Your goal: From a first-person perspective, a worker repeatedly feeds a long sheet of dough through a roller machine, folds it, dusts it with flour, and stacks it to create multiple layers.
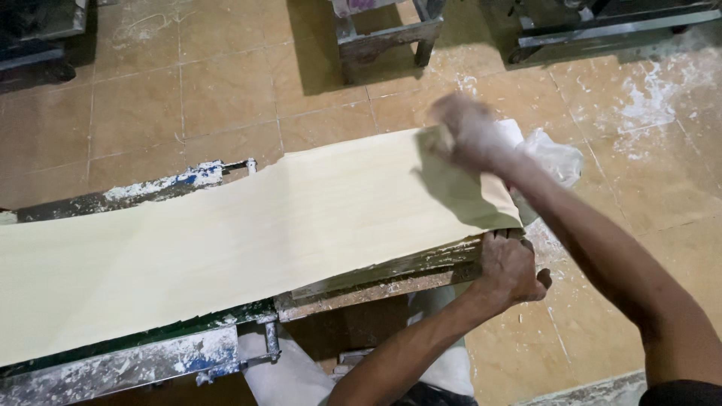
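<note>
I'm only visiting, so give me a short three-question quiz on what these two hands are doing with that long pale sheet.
1. True or false: the pale dough sheet lies on a flour-dusted metal frame.
2. Which hand grips the sheet's end edge from below? A) left hand B) right hand
3. What lies on the tiled floor just beyond the raised hand?

Key:
1. True.
2. A: the left hand holds the end edge; the right hand, blurred, is above the sheet's far corner.
3. A crumpled clear plastic bag.
</note>
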